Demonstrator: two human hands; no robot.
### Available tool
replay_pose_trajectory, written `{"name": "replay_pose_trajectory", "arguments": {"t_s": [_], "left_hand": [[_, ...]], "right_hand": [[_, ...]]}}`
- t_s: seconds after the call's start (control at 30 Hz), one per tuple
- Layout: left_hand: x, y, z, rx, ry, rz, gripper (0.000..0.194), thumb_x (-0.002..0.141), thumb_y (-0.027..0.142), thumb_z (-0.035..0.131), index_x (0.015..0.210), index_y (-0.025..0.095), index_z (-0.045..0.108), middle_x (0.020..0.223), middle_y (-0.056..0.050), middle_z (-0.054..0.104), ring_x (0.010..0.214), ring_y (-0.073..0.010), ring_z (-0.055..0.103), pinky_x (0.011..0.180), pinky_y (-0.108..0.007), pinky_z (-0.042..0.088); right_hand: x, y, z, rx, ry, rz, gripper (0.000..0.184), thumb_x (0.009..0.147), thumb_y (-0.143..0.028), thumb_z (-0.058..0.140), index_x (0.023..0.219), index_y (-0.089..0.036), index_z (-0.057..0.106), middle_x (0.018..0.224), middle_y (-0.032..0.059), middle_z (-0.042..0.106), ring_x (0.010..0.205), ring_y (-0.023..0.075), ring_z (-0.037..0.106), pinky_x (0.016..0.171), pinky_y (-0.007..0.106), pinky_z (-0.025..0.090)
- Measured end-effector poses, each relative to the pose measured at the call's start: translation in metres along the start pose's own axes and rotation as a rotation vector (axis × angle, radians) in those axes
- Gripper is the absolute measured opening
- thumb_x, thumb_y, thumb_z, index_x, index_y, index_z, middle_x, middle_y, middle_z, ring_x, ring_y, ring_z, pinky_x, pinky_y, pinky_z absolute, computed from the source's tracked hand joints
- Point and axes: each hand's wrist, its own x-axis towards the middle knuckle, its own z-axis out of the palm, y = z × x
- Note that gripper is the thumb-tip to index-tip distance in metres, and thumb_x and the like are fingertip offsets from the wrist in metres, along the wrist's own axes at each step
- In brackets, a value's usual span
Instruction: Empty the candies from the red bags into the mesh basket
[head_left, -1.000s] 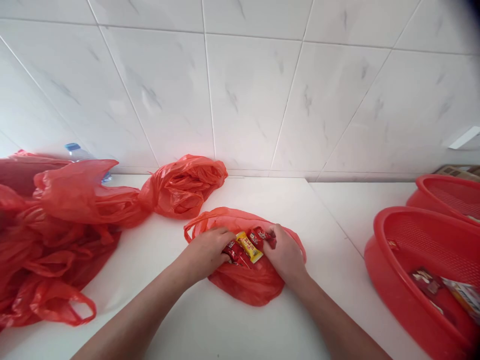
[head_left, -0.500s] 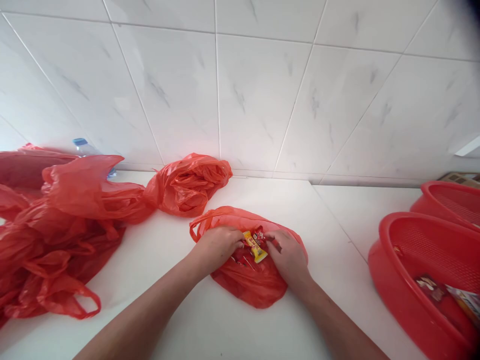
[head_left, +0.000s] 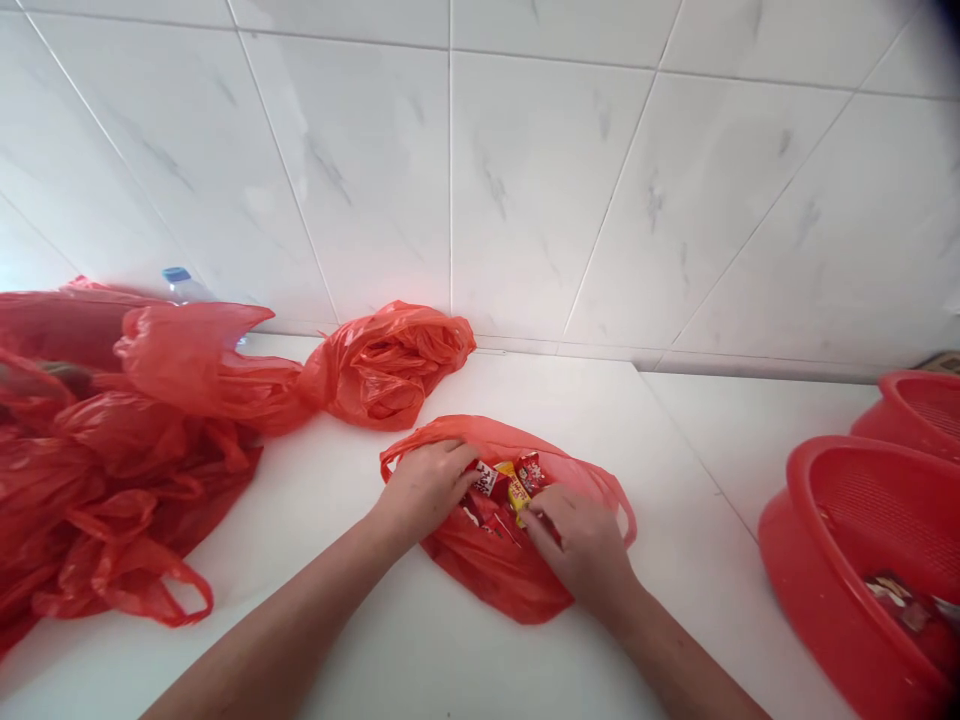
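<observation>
A red plastic bag [head_left: 517,590] lies spread open on the white table, several small wrapped candies in its mouth. My left hand [head_left: 431,490] reaches over the bag's left side, fingers closed at the edge of a red candy with white lettering [head_left: 487,478]. On the right, my right hand [head_left: 581,540] has its thumb and fingers curled together at the lower end of a yellow-wrapped candy [head_left: 516,490]. Just above that sits a red-wrapped candy [head_left: 530,470]. More red wrappers [head_left: 487,520] lie below, partly lost against the red plastic.
Crumpled red bags [head_left: 150,450] heap up at the left, with a bundled bag [head_left: 390,365] by the tiled wall [head_left: 510,200]. Behind the heap stands a clear bottle with a blue cap [head_left: 177,274]. Two red baskets stand at the right; wrapped pieces lie in the nearer basket [head_left: 795,530].
My right hand has moved left and down over the yellow candy's lower end. My left hand has drawn slightly left, and the lettered red candy now shows. The view has turned a little left.
</observation>
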Motion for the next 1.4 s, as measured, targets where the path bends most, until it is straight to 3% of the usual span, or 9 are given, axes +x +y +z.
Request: {"name": "replay_pose_trajectory", "arguments": {"t_s": [0.1,0.27,0.4,0.63,0.8,0.93,1.17,1.33,1.4], "left_hand": [[-0.015,-0.001,-0.006,-0.006,-0.117,0.056,0.013,0.086,0.017,0.049,0.087,0.021,0.061,0.085,-0.002,0.065,0.077,-0.0174,0.061,0.065,-0.027,0.042],[-0.032,-0.005,-0.011,-0.001,-0.224,0.016,0.018,0.081,0.027,0.059,0.099,0.023,0.061,0.092,-0.003,0.067,0.084,-0.0216,0.063,0.068,-0.03,0.044],[-0.033,-0.002,-0.013,-0.014,-0.241,0.007,0.02,0.078,0.032,0.063,0.097,0.025,0.063,0.093,-0.002,0.067,0.083,-0.0212,0.063,0.066,-0.029,0.043],[-0.036,0.005,-0.013,0.003,-0.336,-0.041,0.012,0.067,0.027,0.066,0.078,0.024,0.063,0.081,-0.001,0.066,0.07,-0.0201,0.062,0.052,-0.026,0.035],[-0.038,0.004,-0.012,-0.09,-0.33,-0.061,0.012,0.064,0.017,0.06,0.075,0.022,0.058,0.078,0.001,0.065,0.067,-0.0173,0.06,0.05,-0.025,0.032],[-0.036,0.004,-0.02,-0.199,-0.311,-0.111,0.013,0.064,0.015,0.058,0.074,0.023,0.055,0.074,0.005,0.063,0.063,-0.0143,0.056,0.05,-0.024,0.031],[-0.03,0.01,-0.036,-0.292,-0.144,-0.217,0.008,0.072,0.019,0.059,0.078,0.025,0.058,0.074,0.005,0.064,0.071,-0.0154,0.056,0.057,-0.025,0.037],[-0.031,0.012,-0.031,-0.409,-0.05,-0.204,0.006,0.079,0.021,0.057,0.081,0.025,0.061,0.083,0.003,0.067,0.078,-0.0159,0.059,0.065,-0.026,0.043],[-0.032,0.014,-0.026,-0.466,-0.063,-0.207,0.006,0.08,0.022,0.057,0.082,0.025,0.061,0.084,0.003,0.067,0.078,-0.0159,0.06,0.064,-0.025,0.044]], "right_hand": [[-0.002,-0.01,0.0,-0.058,-0.128,0.003,0.029,0.088,-0.039,0.048,0.067,-0.02,0.055,0.063,0.0015,0.059,0.055,0.0143,0.051,0.049,0.028,0.032],[0.0,-0.017,-0.003,-0.063,-0.304,0.259,0.031,0.07,-0.051,0.067,0.066,-0.023,0.053,0.058,-0.0006,0.06,0.048,0.0149,0.049,0.044,0.027,0.027],[-0.002,-0.021,-0.005,0.053,-0.317,0.273,0.025,0.07,-0.044,0.067,0.065,-0.023,0.054,0.066,-0.0013,0.062,0.053,0.0142,0.052,0.047,0.025,0.032],[-0.004,-0.027,-0.002,0.293,-0.298,0.362,0.018,0.076,-0.025,0.052,0.058,-0.021,0.049,0.06,-0.0031,0.058,0.054,0.0125,0.05,0.048,0.023,0.034],[-0.001,-0.022,-0.006,0.488,-0.252,0.388,0.015,0.076,-0.026,0.05,0.061,-0.021,0.049,0.058,-0.0028,0.054,0.053,0.0118,0.046,0.047,0.023,0.034],[0.002,-0.016,-0.008,0.575,-0.131,0.443,0.02,0.077,-0.031,0.05,0.062,-0.022,0.042,0.054,-0.0049,0.043,0.048,0.0105,0.037,0.044,0.022,0.031],[0.001,-0.009,-0.003,0.647,-0.024,0.534,0.02,0.08,-0.035,0.052,0.066,-0.023,0.044,0.056,-0.0047,0.046,0.049,0.0116,0.041,0.046,0.023,0.033],[0.003,-0.01,-0.008,0.675,0.075,0.582,0.02,0.081,-0.036,0.054,0.068,-0.023,0.046,0.058,-0.0043,0.05,0.052,0.0124,0.047,0.049,0.023,0.038],[0.003,-0.01,-0.009,0.667,0.14,0.599,0.019,0.081,-0.036,0.054,0.069,-0.023,0.047,0.059,-0.0036,0.052,0.053,0.0129,0.049,0.049,0.024,0.04]]}}
